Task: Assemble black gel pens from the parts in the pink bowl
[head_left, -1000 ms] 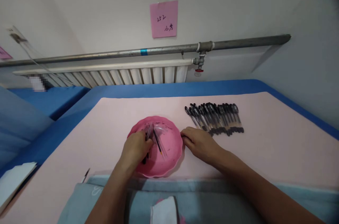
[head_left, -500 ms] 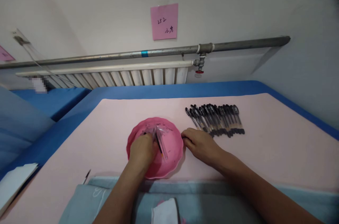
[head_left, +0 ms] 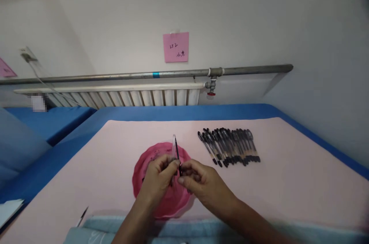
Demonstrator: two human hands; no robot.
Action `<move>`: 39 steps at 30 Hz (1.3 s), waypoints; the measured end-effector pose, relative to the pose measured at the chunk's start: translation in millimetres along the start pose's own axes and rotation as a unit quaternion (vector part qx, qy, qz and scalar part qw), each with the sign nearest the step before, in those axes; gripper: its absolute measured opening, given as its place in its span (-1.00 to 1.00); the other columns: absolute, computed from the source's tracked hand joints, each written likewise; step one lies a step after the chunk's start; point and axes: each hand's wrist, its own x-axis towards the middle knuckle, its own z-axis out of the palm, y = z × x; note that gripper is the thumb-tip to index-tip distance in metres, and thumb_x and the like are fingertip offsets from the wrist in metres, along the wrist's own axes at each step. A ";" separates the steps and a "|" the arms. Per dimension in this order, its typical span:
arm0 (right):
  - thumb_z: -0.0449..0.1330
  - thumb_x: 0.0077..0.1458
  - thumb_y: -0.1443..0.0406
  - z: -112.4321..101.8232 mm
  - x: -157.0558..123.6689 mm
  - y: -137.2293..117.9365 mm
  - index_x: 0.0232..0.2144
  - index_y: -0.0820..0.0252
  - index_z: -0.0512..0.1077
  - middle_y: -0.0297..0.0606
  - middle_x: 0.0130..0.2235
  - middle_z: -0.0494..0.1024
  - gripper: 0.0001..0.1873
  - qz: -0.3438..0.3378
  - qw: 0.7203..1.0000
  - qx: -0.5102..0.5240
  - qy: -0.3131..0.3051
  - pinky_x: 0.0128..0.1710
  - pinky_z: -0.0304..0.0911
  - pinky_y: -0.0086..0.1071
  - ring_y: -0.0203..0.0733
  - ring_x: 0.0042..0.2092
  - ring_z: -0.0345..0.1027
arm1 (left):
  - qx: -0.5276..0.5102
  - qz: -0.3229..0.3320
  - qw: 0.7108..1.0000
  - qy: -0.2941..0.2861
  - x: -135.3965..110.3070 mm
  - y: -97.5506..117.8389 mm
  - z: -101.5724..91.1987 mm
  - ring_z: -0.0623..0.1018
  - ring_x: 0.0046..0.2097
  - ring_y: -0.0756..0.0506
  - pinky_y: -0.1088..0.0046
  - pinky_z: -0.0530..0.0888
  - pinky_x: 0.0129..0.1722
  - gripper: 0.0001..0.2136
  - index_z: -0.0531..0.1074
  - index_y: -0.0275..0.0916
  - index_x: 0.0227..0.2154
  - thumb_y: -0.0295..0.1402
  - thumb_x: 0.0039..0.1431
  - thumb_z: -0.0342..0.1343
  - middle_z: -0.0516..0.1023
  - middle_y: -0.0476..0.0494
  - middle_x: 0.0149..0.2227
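Note:
My left hand pinches a clear pen barrel and a thin black pen refill between thumb and fingers. Both stand roughly upright, side by side, over the scalloped pink bowl. My right hand is close against the left, its fingers curled around a small dark piece at the refill's lower end. The fingers hide most of that piece. Some dark small parts lie in the bowl, largely covered by the hands.
A row of assembled black-capped pens lies right of the bowl on the pink table cover. One more pen lies at the front left beside a grey-blue cloth. Behind the table are a radiator and a pipe.
My left hand has lifted the barrel and refill up from inside the bowl. My right hand has left the bowl's right rim and joined the left. The view has tilted upward.

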 end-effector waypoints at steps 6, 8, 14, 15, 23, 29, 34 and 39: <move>0.16 -0.07 0.34 3.7 0.4 7.5 -0.50 0.14 0.31 -0.54 -0.67 0.28 -0.95 0.062 0.994 0.092 0.016 -0.67 -0.03 -0.53 -0.43 -0.67 0.07 | 0.012 0.002 1.000 -0.028 -2.4 2.2 2.2 0.20 -0.59 0.10 0.59 0.15 -0.59 -0.77 0.26 -0.26 -0.59 -0.23 0.05 0.07 0.23 0.11 -0.63; 0.17 -0.06 0.32 -2.2 1.9 3.7 -0.49 0.15 0.32 -0.54 -0.68 0.28 -0.94 0.063 0.993 0.098 0.034 -0.69 -0.04 -0.53 -0.44 -0.69 0.05 | 0.032 0.010 0.998 -0.044 -2.5 4.9 -1.3 0.21 -0.57 0.09 0.58 0.17 -0.57 -0.77 0.29 -0.26 -0.57 -0.22 0.07 0.04 0.24 0.10 -0.62; 0.23 -0.09 0.26 -34.0 9.5 -20.8 -0.53 0.18 0.32 -0.35 -0.50 0.44 -0.85 -0.033 0.950 0.251 0.183 -0.57 0.16 -0.49 -0.35 -0.50 0.27 | 0.071 -0.011 0.993 -0.097 -8.1 11.9 -1.2 0.38 -0.46 0.02 0.50 0.34 -0.41 -0.69 0.39 -0.23 -0.11 -0.24 0.11 -0.01 0.39 0.00 -0.44; 0.25 -0.12 0.27 -37.7 10.0 -24.0 -0.51 0.18 0.32 -0.34 -0.47 0.46 -0.84 -0.042 0.941 0.274 0.194 -0.56 0.17 -0.48 -0.33 -0.48 0.29 | 0.074 -0.016 0.991 -0.114 -9.4 12.0 0.2 0.39 -0.46 0.02 0.49 0.36 -0.41 -0.67 0.37 -0.22 -0.07 -0.24 0.13 -0.03 0.40 -0.01 -0.43; 0.24 -0.08 0.32 -36.1 4.3 -31.3 -0.46 0.18 0.35 -0.32 -0.42 0.49 -0.89 -0.079 0.933 0.305 0.171 -0.56 0.20 -0.47 -0.31 -0.44 0.33 | 0.163 0.047 0.975 -0.143 -14.2 12.8 4.8 0.46 -0.24 -0.05 0.50 0.37 -0.21 -0.74 0.47 -0.13 -0.19 -0.32 0.15 -0.08 0.51 -0.06 -0.30; 0.21 -0.01 0.30 -32.8 2.2 -29.6 -0.46 0.20 0.36 -0.31 -0.41 0.50 -0.91 -0.085 0.944 0.285 0.143 -0.54 0.22 -0.48 -0.32 -0.44 0.34 | 0.159 0.046 0.974 -0.157 -12.4 6.7 4.4 0.43 -0.36 -0.03 0.49 0.37 -0.33 -0.75 0.45 -0.20 -0.19 -0.30 0.15 -0.07 0.48 -0.09 -0.35; 0.20 0.00 0.29 -33.7 3.1 -27.6 -0.46 0.19 0.32 -0.32 -0.42 0.49 -0.89 -0.092 0.952 0.249 0.153 -0.56 0.21 -0.48 -0.32 -0.46 0.33 | 0.162 0.063 0.973 -0.150 -11.1 3.8 3.7 0.43 -0.34 -0.04 0.49 0.35 -0.31 -0.78 0.46 -0.19 -0.26 -0.34 0.15 -0.07 0.48 -0.07 -0.37; 0.15 0.04 0.27 -36.6 1.5 -29.6 -0.46 0.17 0.31 -0.36 -0.46 0.47 -0.90 -0.099 0.974 0.122 0.164 -0.53 0.19 -0.46 -0.34 -0.49 0.29 | 0.177 0.064 0.972 -0.140 -9.6 4.6 3.0 0.43 -0.31 -0.06 0.49 0.33 -0.31 -0.79 0.49 -0.19 -0.29 -0.37 0.13 -0.05 0.51 -0.07 -0.34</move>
